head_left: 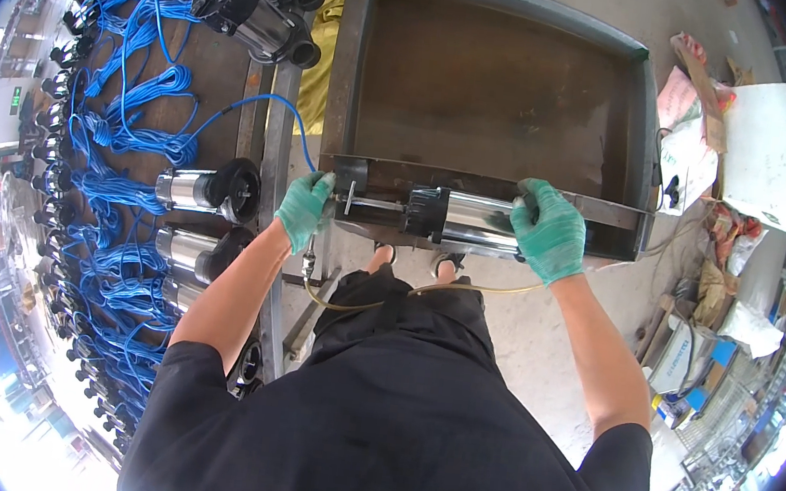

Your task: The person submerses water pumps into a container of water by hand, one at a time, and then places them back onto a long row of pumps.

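A steel cylindrical pump (pixel 476 218) with a black ribbed end lies sideways along the near edge of a metal tank. My right hand (pixel 551 233), in a green glove, curls around its right end and hides that part. A screw rod with a T-shaped bar (pixel 364 202) points at the pump's black end. At the rod's left, my left hand (pixel 303 206), also gloved, is closed. A blue cable (pixel 279 100) runs into its top, and a metal hose fitting (pixel 309 260) hangs just beneath. What the fingers grip is hidden.
The rectangular tank (pixel 489 82) has a raised metal rim. On the left, a bench carries coiled blue cables (pixel 141 120) and several steel pumps (pixel 259 17). A yellowish hose (pixel 427 290) loops in front of my legs. Sacks (pixel 689 158) and a white panel (pixel 777 153) stand right.
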Demonstrator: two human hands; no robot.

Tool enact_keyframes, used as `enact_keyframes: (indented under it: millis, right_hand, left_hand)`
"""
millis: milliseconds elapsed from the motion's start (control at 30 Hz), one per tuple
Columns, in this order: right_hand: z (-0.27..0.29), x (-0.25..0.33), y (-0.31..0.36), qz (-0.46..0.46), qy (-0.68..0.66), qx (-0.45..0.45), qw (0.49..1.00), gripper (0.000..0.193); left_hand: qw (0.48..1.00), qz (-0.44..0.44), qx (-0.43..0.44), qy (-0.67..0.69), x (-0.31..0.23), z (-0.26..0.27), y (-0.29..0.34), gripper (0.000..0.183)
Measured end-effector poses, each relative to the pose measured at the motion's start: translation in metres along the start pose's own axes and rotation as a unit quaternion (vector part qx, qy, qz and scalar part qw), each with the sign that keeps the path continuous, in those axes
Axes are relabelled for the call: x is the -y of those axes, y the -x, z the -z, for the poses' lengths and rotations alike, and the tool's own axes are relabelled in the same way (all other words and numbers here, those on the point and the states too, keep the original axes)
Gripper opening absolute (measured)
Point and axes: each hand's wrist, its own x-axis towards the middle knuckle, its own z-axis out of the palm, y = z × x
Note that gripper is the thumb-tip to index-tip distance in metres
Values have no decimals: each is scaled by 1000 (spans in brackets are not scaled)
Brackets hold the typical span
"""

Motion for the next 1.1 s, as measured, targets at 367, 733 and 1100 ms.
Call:
enact_keyframes:
  millis: [367, 733, 1100]
  right_hand:
    - [-5, -2, 0, 9, 4, -15, 1000, 25]
    - [6, 11, 37, 208, 17, -56, 976, 27]
    - [27, -58, 140, -50, -74, 40, 995, 32]
  left_hand:
    - [1000, 6, -14, 21, 3, 1, -2, 22]
    - [945, -152, 11, 289, -5, 0, 30, 31]
    - [944, -294, 143, 45, -14, -221, 87, 31]
